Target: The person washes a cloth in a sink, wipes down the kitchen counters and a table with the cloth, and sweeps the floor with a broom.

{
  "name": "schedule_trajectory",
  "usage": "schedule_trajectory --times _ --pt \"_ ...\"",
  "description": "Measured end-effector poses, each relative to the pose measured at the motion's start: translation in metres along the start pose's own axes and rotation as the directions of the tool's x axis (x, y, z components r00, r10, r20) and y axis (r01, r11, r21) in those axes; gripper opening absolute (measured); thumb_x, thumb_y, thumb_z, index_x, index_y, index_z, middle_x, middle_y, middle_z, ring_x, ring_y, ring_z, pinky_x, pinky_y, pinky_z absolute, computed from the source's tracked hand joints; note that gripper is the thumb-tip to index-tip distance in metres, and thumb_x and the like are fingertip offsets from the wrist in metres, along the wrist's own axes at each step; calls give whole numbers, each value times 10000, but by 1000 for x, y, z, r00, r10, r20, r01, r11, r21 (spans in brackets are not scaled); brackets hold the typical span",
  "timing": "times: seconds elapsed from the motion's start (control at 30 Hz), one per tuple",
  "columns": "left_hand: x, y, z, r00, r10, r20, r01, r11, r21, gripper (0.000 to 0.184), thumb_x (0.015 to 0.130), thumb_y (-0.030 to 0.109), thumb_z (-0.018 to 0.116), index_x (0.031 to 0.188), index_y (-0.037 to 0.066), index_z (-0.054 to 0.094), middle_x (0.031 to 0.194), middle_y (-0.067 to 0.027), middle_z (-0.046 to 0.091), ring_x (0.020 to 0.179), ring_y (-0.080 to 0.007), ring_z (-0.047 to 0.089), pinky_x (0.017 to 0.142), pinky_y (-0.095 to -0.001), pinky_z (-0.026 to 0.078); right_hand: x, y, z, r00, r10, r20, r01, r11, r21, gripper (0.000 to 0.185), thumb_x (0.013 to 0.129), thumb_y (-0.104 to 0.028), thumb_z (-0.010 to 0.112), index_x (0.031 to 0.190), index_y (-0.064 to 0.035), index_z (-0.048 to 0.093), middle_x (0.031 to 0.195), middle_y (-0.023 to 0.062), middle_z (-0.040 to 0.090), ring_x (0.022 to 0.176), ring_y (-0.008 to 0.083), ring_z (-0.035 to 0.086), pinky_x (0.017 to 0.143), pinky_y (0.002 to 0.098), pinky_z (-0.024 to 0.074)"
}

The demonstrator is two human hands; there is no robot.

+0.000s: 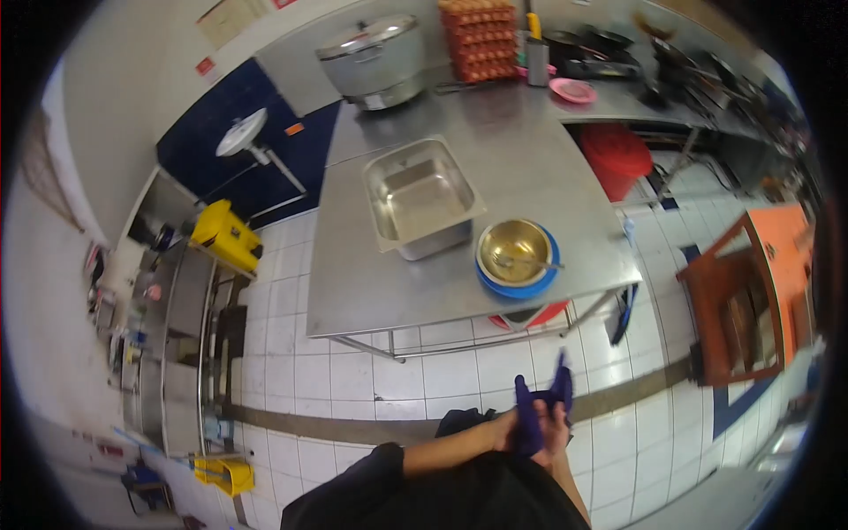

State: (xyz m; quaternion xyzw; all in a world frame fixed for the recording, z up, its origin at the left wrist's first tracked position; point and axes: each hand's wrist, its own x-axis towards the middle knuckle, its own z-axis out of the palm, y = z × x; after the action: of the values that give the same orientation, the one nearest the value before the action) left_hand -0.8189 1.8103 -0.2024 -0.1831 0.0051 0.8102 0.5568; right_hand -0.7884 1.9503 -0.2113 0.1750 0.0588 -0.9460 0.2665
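While our left hand [505,430] and right hand [554,433] grasp purple fabric [528,420], we are apparently arranging it; the next move likely calls for coordinated grips.

Bright, diffuse light is falling; the table [353,287] is gleaming softly; the view's edges are bending, blurring and blackening.

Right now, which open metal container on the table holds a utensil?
The round bowl on the blue dish, utensil inside; the rectangular pan shows none.
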Motion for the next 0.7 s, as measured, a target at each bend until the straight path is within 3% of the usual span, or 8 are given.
schedule_trajectory --times 0.07,0.13,0.17,0.33,0.4,0.5,0.6,0.7 --pt "-20 15 -12 929 290 -229 -313 947 -73 517 976 516 432 1179 82 624 1111 -150 670 992 -252 665 883 -413 550 29 -7 48 939 341 -31 -333 889 -316 669 933 -573 522 1358 -57 488 1125 125 630 1002 239 641 826 362 546" --pt "-52 18 -78 845 423 326 -378 905 -194 649 942 566 462 1316 41 536 1231 -183 615 1108 -315 620 985 -473 490 58 -6 84 673 731 114 -599 628 -496 632 952 -468 563 1438 -95 406 1213 65 565 984 159 596 778 326 542" --pt "-68 8 -85 806 591 -35 -586 789 -185 669 931 585 461 1300 34 547 1237 -194 609 1123 -326 605 996 -482 473 72 0 104 558 829 -23 -682 443 -582 567 974 -381 570 1452 -133 394 1249 36 537 1009 143 570 810 324 530" --pt "-192 57 -9 200 836 -512 -869 392 301 777 877 680 457 1221 -1 603 1266 -250 577 1200 -384 533 1050 -527 386 141 52 145 162 987 15 -219 51 -974 604 969 -277 618 1495 -162 346 1336 60 479 1170 152 517 1027 378 448" --pt "-240 92 10 -76 851 -519 -738 301 603 824 855 718 455 1190 -15 626 1278 -272 564 1230 -407 504 1072 -545 351 170 58 175 259 961 95 -118 129 -985 572 992 -330 577 1485 -150 350 1379 101 483 1221 194 500 1014 436 454" --pt "-281 166 13 -379 853 -359 -117 340 933 896 822 775 452 1143 -36 659 1295 -305 545 1276 -441 460 1105 -572 298 236 67 196 770 624 -129 -531 516 -672 689 964 -401 598 1510 -162 253 1450 165 385 1284 321 464 1021 498 453" --pt "-285 262 -8 -417 886 -204 711 458 534 995 798 825 431 1085 -98 668 1314 -388 486 1400 -492 257 1143 -639 58 318 68 244 896 327 -301 -441 735 -515 758 936 -511 583 1507 -169 220 1449 195 351 1271 370 460 1024 529 448" --pt "-298 358 -21 -454 881 -134 763 462 452 1074 830 781 425 1356 -155 409 1508 -403 147 1442 -527 26 1095 -697 -55 379 58 270 928 114 -354 -297 800 -521 789 913 -596 565 1484 -149 255 1395 204 395 1235 378 485 1027 533 446"
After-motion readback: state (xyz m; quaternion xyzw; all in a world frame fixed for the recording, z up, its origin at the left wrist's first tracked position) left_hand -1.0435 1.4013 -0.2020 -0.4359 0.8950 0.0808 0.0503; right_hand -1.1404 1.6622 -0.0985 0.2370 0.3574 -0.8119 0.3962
